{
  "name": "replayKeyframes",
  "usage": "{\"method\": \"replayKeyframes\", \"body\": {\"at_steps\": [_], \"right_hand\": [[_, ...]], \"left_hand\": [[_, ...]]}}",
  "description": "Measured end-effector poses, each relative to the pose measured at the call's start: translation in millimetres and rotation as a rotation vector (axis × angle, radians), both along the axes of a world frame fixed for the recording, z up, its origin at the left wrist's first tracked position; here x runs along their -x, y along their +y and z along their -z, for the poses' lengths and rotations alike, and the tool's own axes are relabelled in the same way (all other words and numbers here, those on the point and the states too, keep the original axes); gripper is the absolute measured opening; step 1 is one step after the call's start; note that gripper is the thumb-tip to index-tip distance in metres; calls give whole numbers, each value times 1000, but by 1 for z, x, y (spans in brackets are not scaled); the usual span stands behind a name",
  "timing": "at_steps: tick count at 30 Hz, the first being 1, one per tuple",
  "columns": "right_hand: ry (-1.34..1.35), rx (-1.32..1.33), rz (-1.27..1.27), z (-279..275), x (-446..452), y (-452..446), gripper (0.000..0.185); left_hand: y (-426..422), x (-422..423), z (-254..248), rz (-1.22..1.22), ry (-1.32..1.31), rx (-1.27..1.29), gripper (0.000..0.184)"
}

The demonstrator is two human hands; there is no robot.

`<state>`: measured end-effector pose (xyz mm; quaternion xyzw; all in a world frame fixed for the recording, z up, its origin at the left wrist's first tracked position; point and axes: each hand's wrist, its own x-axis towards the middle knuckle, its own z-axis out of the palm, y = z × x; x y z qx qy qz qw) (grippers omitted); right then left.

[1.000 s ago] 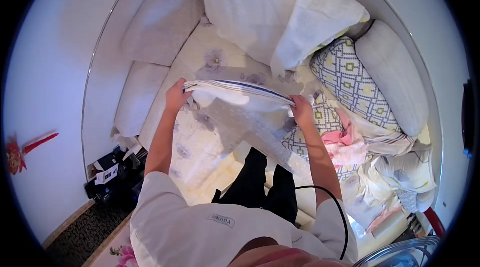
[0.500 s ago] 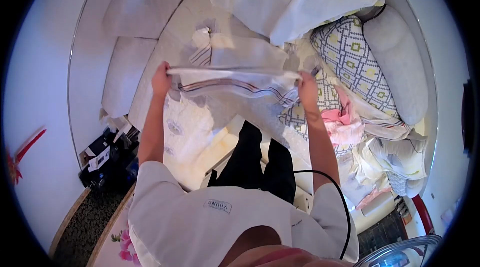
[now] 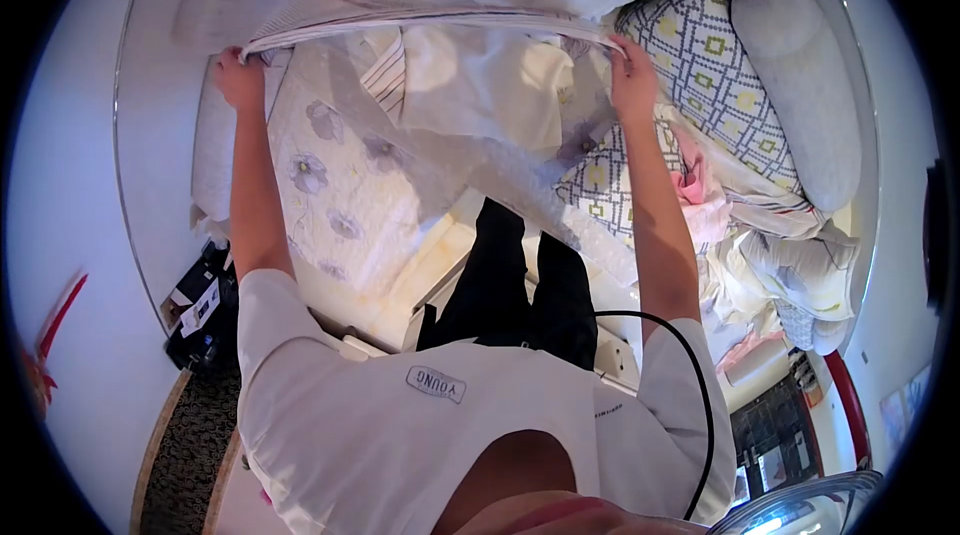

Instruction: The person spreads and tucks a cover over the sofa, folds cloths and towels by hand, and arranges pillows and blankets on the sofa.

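A thin white cloth with coloured stripes is stretched between my two hands above the sofa seat. At its left end, my left hand is closed on a corner. The fingers of my right hand pinch the other corner, close to the patterned cushion. Below the raised cloth, a pale cloth with a striped edge lies on the flower-patterned sofa cover.
Patterned cushions and a grey bolster line the right side. Pink cloth and crumpled pale fabrics lie below them. Black items stand at the lower left.
Both hands have moved forward and farther apart, with the striped cloth pulled wider between them. The pale cloth beneath now shows more fully.
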<state>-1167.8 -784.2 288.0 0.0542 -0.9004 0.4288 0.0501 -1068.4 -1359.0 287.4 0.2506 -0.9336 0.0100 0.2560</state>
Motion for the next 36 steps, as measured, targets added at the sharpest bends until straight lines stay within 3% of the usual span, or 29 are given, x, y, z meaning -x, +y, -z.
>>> {"method": "replayKeyframes", "body": {"at_steps": [1,3,5,7,10,11,12,13,17,19,20,22,23,24,27,29,33,35,36], "right_hand": [[-67,35,28,14,-10,-1,18],[-284,100,57,45,-37,-7,17],[-382,175,62,72,-70,-11,18],[-470,547,182,93,-96,-12,19],[-558,608,145,105,-127,-1,23],[-549,609,146,107,-135,3,23],[-708,531,158,108,-148,11,23],[-871,447,175,111,-164,20,23],[-1014,416,149,114,-220,52,23],[-1064,341,191,112,-246,64,22],[-1071,363,207,110,-261,70,23],[-1106,364,284,110,-291,79,22],[-1134,348,339,113,-304,80,22],[-1165,367,386,110,-314,81,22],[-1226,347,356,118,-353,90,21],[-1213,334,350,118,-372,101,20],[-1161,286,408,124,-382,132,21],[-1099,205,659,134,-374,164,26],[-864,-8,646,151,-379,194,34]], "left_hand": [[-12,-5,22,6,-11,-3,20],[-22,-12,56,-431,-91,-1024,19],[1,-35,95,-503,349,-1549,22],[36,-52,120,-479,226,-1534,24],[121,-81,142,-228,2,-1523,24],[140,-98,165,-143,-5,-1653,24],[164,-105,188,-243,-88,-1767,23],[196,-109,207,-309,-87,-1730,21],[297,-76,240,-187,-350,-1769,20],[330,-50,282,-72,-392,-1769,22],[334,-36,347,218,-352,-1684,22],[372,-16,362,232,-292,-1765,23],[390,15,307,-56,-289,-1909,23],[400,35,295,-147,-268,-1933,22],[400,66,323,-317,-269,-2107,19],[392,70,334,-355,-294,-2123,17],[373,50,319,-136,-446,-1863,16],[377,33,303,-59,-537,-1746,16],[381,20,295,-38,-485,-1759,16]]}}
